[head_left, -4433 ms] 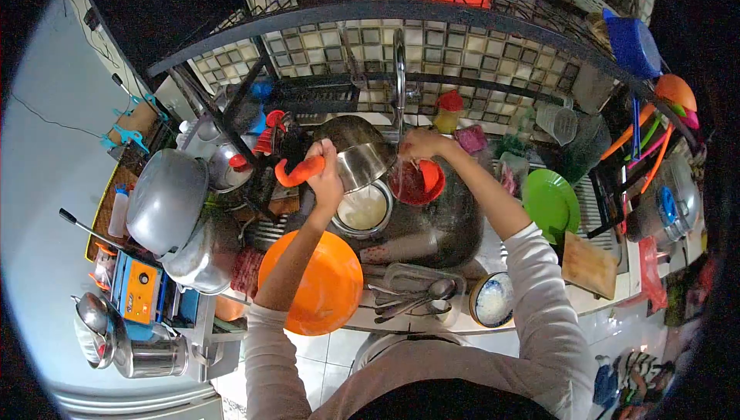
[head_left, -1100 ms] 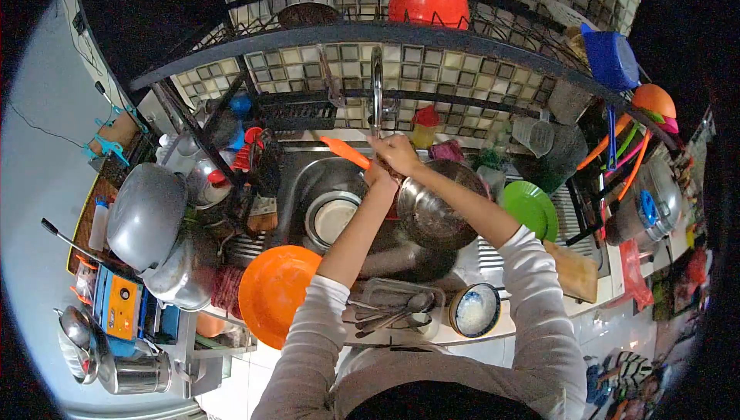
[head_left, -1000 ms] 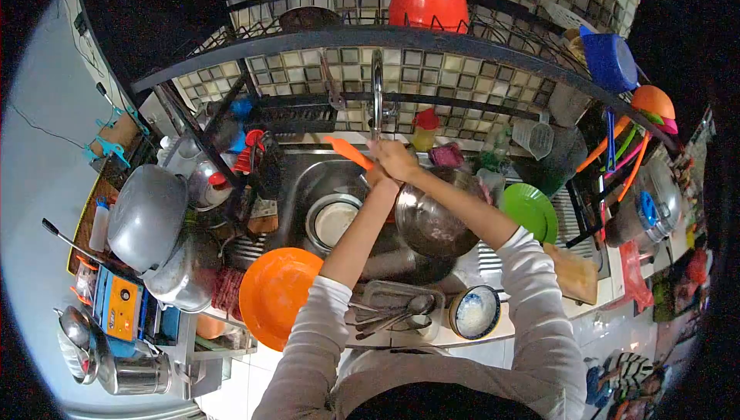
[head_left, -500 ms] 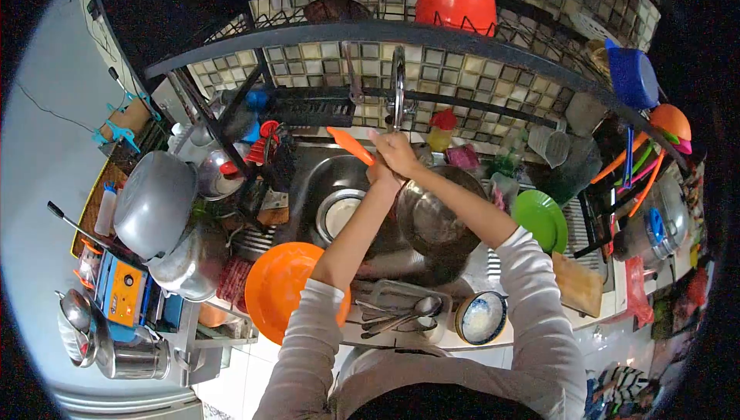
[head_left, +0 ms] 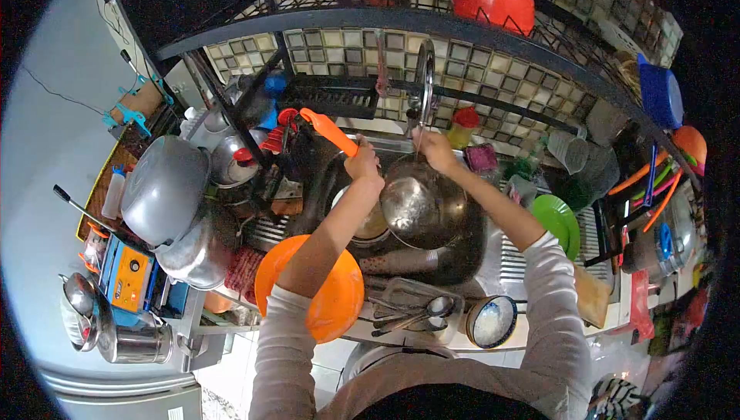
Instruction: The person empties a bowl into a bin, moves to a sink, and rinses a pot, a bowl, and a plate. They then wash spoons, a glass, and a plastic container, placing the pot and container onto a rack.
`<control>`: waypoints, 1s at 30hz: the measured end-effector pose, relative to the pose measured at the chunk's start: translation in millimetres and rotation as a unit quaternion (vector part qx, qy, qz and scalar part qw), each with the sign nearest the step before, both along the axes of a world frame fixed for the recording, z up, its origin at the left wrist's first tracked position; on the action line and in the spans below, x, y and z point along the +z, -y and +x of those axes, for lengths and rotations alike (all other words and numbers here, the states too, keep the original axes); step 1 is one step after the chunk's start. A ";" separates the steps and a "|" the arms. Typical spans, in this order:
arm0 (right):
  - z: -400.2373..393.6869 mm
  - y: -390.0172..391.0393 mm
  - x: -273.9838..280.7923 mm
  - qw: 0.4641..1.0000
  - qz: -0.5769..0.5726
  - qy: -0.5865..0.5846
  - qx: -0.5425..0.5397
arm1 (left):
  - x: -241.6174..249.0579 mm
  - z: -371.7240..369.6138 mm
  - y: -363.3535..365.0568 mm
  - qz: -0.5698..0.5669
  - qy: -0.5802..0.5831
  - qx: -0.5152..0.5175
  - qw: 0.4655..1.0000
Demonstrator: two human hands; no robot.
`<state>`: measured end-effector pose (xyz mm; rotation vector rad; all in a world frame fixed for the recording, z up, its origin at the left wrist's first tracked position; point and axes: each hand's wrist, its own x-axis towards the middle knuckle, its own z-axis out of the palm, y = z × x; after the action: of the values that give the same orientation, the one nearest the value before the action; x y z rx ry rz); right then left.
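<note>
My left hand (head_left: 364,164) is closed around the orange handle (head_left: 333,133) of a shiny metal pan (head_left: 420,204). The handle's hooked end points up and left, and the pan's bowl hangs tilted over the sink (head_left: 476,254). Just below the spout of the tap (head_left: 426,84), my right hand (head_left: 437,151) is at the pan's far edge. Its fingers look bent but are small and blurred; whether they touch the pan or hold anything cannot be seen. Partly behind my left forearm, a pale round bowl (head_left: 371,223) lies in the sink.
An orange plate (head_left: 339,296) lies at the front left edge. Near it are a tray of spoons (head_left: 432,313) and a blue-rimmed bowl (head_left: 492,321). A green plate (head_left: 556,223) stands right, large pots (head_left: 166,192) left. A black rack bar (head_left: 432,23) crosses above the sink.
My hands have moved apart: the left went left with the pan and its handle, and the right left the handle for the space under the tap. The view has shifted slightly.
</note>
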<state>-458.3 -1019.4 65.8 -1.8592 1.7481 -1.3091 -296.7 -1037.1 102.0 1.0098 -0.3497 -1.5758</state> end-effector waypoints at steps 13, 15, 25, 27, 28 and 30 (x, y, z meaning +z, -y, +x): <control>-94.7 74.5 -29.6 0.968 0.055 -0.240 -0.042 | -35.1 11.2 25.4 -0.012 -0.096 0.075 0.993; -95.1 80.1 -28.7 0.985 0.117 -0.101 -0.080 | -27.8 5.1 20.6 0.005 -0.080 0.072 0.994; -65.5 1.9 45.1 0.966 0.180 -0.143 0.117 | -32.8 9.3 8.0 0.037 -0.105 0.076 0.991; -54.9 -22.2 54.2 0.956 0.232 -0.145 0.106 | -35.8 13.1 6.7 0.050 -0.125 0.094 0.986; -59.5 -24.1 55.7 0.923 0.242 -0.263 0.145 | -40.0 14.7 7.7 0.053 -0.127 0.095 0.986; -61.8 -29.5 43.6 0.930 0.184 -0.282 0.149 | -46.5 17.5 10.8 0.035 -0.140 0.069 0.987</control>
<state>-520.0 -989.9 109.5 -2.2793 1.6947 -0.3106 -279.2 -1047.9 55.5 0.8328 -0.0303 -1.5861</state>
